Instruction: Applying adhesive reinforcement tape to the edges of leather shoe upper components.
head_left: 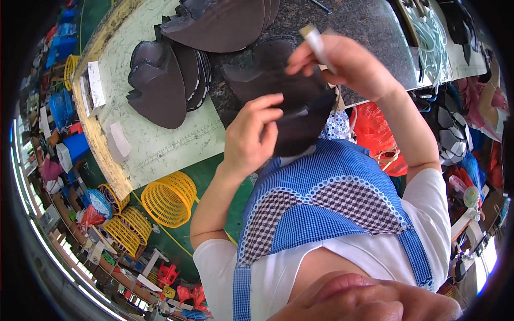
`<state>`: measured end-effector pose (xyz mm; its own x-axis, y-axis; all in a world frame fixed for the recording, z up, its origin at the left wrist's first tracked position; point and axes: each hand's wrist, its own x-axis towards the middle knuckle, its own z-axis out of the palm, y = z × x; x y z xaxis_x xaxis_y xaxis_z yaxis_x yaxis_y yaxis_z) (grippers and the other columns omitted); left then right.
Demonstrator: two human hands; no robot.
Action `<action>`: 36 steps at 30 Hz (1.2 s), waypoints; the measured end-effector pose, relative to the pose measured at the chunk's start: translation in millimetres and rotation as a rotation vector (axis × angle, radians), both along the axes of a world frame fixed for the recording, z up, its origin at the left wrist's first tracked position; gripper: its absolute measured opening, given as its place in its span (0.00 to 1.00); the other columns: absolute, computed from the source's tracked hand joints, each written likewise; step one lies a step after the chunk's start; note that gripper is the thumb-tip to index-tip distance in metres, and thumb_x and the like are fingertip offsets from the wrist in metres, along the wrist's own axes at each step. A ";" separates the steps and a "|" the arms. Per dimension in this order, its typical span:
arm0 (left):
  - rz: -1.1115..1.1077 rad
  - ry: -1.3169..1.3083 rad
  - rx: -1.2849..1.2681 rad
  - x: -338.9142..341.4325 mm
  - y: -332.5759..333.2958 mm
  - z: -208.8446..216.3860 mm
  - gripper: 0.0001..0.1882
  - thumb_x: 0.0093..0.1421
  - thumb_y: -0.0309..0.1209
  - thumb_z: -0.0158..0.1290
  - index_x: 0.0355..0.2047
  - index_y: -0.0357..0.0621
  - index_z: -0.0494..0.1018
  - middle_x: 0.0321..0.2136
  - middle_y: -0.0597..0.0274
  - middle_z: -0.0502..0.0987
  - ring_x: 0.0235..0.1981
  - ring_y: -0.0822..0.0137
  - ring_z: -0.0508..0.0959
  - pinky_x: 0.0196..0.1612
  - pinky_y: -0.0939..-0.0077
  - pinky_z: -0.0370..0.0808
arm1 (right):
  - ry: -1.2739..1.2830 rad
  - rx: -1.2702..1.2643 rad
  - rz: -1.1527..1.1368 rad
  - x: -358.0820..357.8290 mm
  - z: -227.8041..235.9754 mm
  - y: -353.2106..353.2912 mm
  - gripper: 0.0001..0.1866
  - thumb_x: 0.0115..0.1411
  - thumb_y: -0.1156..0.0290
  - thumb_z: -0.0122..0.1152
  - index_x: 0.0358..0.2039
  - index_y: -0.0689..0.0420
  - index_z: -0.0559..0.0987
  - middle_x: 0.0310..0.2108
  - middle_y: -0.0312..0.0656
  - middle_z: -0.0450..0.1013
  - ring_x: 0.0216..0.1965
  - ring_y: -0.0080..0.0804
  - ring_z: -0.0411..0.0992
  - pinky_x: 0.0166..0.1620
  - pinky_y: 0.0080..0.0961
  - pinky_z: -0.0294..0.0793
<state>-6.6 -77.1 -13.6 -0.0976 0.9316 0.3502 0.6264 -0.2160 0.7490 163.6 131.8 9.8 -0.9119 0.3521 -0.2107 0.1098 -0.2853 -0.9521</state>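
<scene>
A dark brown, flat piece (249, 81) of sheet material lies in front of me, overhanging the table's near edge toward my apron. Over its left part is my left hand (249, 131), open, with its fingers reaching across and the thumb apart; whether the fingertips touch the piece I cannot tell. Above the piece's right side, my right hand (342, 59) is closed around a small white brush (317, 45) with a tan end pointing up and left. To the left rests a fanned stack of similar dark cut pieces (160, 88), and another stack (219, 27) is farther back.
The worktable (176, 142) has a pale left part and a dark speckled right part. A white scrap (119, 140) is near its left edge. Pale cords (431, 43) hang at the right, above a red plastic bag (375, 131). Yellow baskets (168, 199) stand on the green floor.
</scene>
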 end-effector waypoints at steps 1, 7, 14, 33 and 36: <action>0.027 0.175 0.153 4.4 4.1 5.1 0.12 0.52 0.17 0.62 0.37 0.39 0.76 0.51 0.50 0.77 0.50 0.51 0.80 0.52 0.63 0.78 | -0.021 0.252 0.087 -8.8 -0.6 -5.4 0.28 0.65 0.45 0.58 0.46 0.61 0.80 0.38 0.42 0.79 0.40 0.23 0.73 0.35 0.20 0.69; 0.005 0.078 0.188 -1.0 24.0 8.2 0.17 0.54 0.26 0.65 0.44 0.41 0.76 0.47 0.52 0.80 0.50 0.53 0.80 0.57 0.59 0.75 | -0.160 0.466 0.315 -18.5 23.2 -10.7 0.16 0.60 0.65 0.68 0.43 0.64 0.80 0.30 0.40 0.77 0.33 0.26 0.75 0.39 0.27 0.74; 0.178 -0.186 -0.264 -5.0 40.7 -11.2 0.21 0.60 0.24 0.60 0.54 0.43 0.70 0.35 0.50 0.82 0.34 0.46 0.84 0.39 0.66 0.79 | 0.177 1.022 0.029 -10.0 5.7 -12.9 0.20 0.50 0.73 0.72 0.46 0.58 0.81 0.39 0.44 0.78 0.41 0.49 0.78 0.45 0.38 0.79; 0.028 0.699 0.044 -15.7 11.0 -21.9 0.17 0.55 0.25 0.55 0.45 0.35 0.80 0.49 0.59 0.80 0.52 0.59 0.78 0.53 0.64 0.76 | 0.032 1.450 -0.120 10.9 -46.4 -57.1 0.19 0.38 0.74 0.70 0.36 0.55 0.85 0.43 0.32 0.82 0.41 0.33 0.76 0.34 0.27 0.83; -0.076 0.685 -0.140 -17.5 -7.4 -13.7 0.22 0.57 0.25 0.52 0.53 0.35 0.76 0.58 0.55 0.75 0.60 0.55 0.74 0.63 0.59 0.70 | -0.018 1.410 -0.062 21.3 -41.8 -52.6 0.19 0.39 0.74 0.71 0.36 0.52 0.87 0.45 0.30 0.82 0.40 0.34 0.75 0.36 0.26 0.82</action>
